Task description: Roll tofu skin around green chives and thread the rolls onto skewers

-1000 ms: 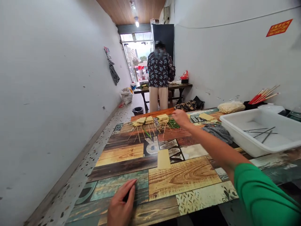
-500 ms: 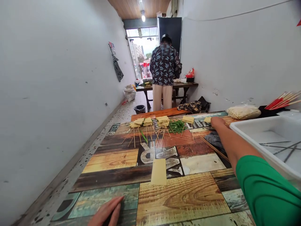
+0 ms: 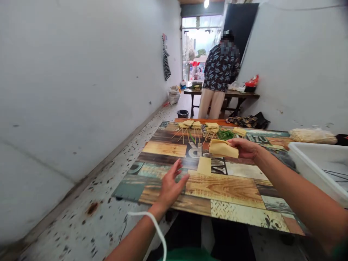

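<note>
My right hand (image 3: 246, 148) pinches a pale yellow tofu sheet (image 3: 223, 149), slightly folded, and holds it above the table. Another flat tofu sheet (image 3: 204, 165) lies on the tabletop in front of me. To the left of that sheet is my left hand (image 3: 172, 185), fingers apart and holding nothing. Along the far side of the table lie skewered tofu rolls (image 3: 212, 127), their sticks pointing toward me. A pile of green leaves (image 3: 225, 135) sits beside them, with another pale roll bundle (image 3: 239, 131) to its right.
A white plastic tub (image 3: 312, 152) with dark sticks stands at the right, near a grey cloth (image 3: 284, 159). Behind it lies a bag of pale food (image 3: 312, 136). A co-worker (image 3: 221, 69) stands with back turned at a farther table (image 3: 247, 95). A white cord (image 3: 156, 224) hangs across my left forearm.
My right hand has come back from the table's far right with a tofu sheet. The left hand has risen and opened. My view has swung left and down.
</note>
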Motion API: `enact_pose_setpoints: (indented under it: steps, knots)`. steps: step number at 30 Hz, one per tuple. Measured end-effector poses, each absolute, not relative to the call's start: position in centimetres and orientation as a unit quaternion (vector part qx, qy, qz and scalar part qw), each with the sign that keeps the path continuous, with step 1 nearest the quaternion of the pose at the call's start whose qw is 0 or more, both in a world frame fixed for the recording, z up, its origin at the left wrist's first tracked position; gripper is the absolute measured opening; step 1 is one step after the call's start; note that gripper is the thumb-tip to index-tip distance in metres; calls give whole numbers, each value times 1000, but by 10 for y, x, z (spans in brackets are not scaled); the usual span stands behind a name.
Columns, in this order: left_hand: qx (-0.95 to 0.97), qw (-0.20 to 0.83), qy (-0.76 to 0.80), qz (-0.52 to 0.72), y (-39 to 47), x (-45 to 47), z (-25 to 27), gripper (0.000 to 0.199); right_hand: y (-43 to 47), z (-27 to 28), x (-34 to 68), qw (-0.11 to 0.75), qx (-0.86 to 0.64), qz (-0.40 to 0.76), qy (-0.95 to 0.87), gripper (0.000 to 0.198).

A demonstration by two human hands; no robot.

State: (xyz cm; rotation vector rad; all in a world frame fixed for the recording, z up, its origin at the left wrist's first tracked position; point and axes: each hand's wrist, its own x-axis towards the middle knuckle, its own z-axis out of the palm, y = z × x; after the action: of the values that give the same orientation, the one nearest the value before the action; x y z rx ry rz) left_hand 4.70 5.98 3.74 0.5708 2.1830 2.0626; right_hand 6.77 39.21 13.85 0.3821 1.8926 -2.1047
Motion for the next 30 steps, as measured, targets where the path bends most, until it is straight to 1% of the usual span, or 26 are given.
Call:
enact_pose_setpoints:
  steps: [1, 2, 4, 6, 8, 10, 12, 15, 17, 19, 21, 24, 25, 27, 28, 30]
  knots:
    - [165, 108, 663, 723, 67, 51, 44, 75, 366, 136, 71, 190, 124, -743, 630, 21]
    - [148, 172, 607, 762, 72, 55, 49, 79, 341, 132, 75, 228, 117, -753, 606, 21]
    - [138, 308, 495, 801, 74, 61, 54, 73, 300, 121, 84, 270, 107, -764, 577, 20]
    - [133, 358, 458, 803, 68, 61, 54, 67, 270, 105, 93, 269, 116, -769, 568, 17]
    - [137, 329, 521, 776, 57, 55, 54, 57, 247, 86, 101, 238, 124, -769, 581, 20]
    - [175, 264, 641, 699, 48, 41, 59, 44, 229, 67, 106, 190, 120, -763, 607, 31]
    - [267, 205, 746, 575, 46, 19, 72, 34, 210, 51, 108, 132, 106, -742, 648, 40]
    - [416, 148, 818, 369, 56, -17, 97, 23, 186, 35, 109, 76, 85, -692, 713, 46]
    - [452, 125, 847, 250, 64, -35, 105, 25, 182, 31, 112, 70, 77, -656, 748, 41]
    - [461, 97, 864, 177, 66, -42, 101, 36, 197, 33, 115, 52, 78, -608, 789, 32]
    - [476, 38, 862, 169, 59, -38, 86, 47, 233, 42, 117, -1, 91, -546, 833, 21]
    - [524, -38, 820, 228, 37, -13, 54, 54, 316, 61, 108, -95, 140, -445, 880, 15]
    - [534, -56, 811, 234, 30, -4, 45, 54, 347, 68, 101, -126, 166, -363, 909, 17]
    - [541, -85, 803, 236, 18, 14, 30, 42, 404, 79, 80, -125, 215, -225, 942, 21]
    - [535, -99, 803, 243, 14, 20, 25, 37, 429, 83, 67, -114, 223, -179, 951, 24]
    - [519, -127, 805, 259, 11, 26, 21, 35, 468, 89, 37, -92, 243, -120, 958, 28]
